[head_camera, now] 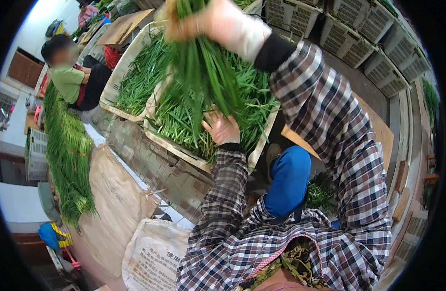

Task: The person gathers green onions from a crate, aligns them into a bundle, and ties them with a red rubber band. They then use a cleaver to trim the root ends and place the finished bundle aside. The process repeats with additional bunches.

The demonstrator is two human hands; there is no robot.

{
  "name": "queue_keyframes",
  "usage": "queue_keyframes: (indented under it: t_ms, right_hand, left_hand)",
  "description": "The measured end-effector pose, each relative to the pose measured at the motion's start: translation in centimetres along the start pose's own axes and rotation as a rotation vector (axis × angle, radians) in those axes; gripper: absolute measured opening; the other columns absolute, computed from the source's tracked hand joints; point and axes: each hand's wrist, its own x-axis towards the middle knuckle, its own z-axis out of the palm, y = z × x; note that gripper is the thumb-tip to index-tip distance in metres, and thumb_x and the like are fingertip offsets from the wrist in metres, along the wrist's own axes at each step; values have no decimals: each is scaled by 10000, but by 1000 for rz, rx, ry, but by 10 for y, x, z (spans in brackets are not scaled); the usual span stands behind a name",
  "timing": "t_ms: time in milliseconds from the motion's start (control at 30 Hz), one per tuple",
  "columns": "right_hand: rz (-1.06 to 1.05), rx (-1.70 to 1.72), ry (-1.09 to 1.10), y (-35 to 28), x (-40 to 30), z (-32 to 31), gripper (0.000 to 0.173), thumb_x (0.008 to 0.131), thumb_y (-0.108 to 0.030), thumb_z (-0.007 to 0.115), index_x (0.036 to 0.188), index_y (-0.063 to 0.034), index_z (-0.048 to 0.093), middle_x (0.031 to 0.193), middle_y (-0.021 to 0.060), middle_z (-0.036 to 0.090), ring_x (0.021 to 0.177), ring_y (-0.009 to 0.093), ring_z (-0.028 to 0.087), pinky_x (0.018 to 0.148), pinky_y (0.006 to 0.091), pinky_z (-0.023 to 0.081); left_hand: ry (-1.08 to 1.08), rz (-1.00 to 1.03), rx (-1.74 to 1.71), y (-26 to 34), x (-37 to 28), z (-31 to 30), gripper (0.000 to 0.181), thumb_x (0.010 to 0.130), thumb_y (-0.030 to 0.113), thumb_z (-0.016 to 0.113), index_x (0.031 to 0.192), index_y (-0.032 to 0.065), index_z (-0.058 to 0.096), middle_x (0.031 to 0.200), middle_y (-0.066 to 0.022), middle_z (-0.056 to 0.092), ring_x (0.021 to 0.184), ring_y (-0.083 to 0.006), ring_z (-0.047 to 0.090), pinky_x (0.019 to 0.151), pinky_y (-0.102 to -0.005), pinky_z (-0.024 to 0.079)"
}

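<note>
High over a plastic crate, my right hand grips a bunch of long green leafy stalks, probably Chinese chives. The hand is blurred, and the stalks' leaves hang down in front of me. My left hand lies with spread fingers on the cut greens that fill the crate, just below the hanging leaf tips. Whether it holds any stalks cannot be told. A second crate of the same kind of greens stands against the first on the left.
Another person in a green shirt sits at the upper left. Bundled greens lie in a long row beside a woven sack. White slatted crates stand at the upper right, and a wooden board lies near my right arm.
</note>
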Motion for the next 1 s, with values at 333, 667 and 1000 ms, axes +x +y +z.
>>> queue_keyframes:
  t_ms: [333,667,1000]
  right_hand:
    - [-278,315,498,-79,-12,-59,195,737,59,617,917,2,569,727,54,601,650,149,591,600,286,509]
    - [-449,38,243,-34,-105,-30,193,741,-22,664,920,-46,596,893,61,639,830,149,612,724,313,507]
    - [-568,-855,-142,-99,-267,-34,281,794,-197,650,1038,-63,612,948,50,639,960,224,601,890,407,456]
  left_hand:
    - [-141,230,-464,-9,-28,-95,595,832,300,562,1339,57,368,1379,-140,376,1266,-266,364,1055,-421,254]
    - [-1158,297,-2823,101,-21,-199,1033,701,744,467,1360,-19,243,1393,-195,312,1281,-317,321,1042,-520,268]
    - [-1341,289,-2819,163,-50,-190,844,765,717,389,1368,133,307,1401,-194,295,1322,-303,259,1059,-508,272]
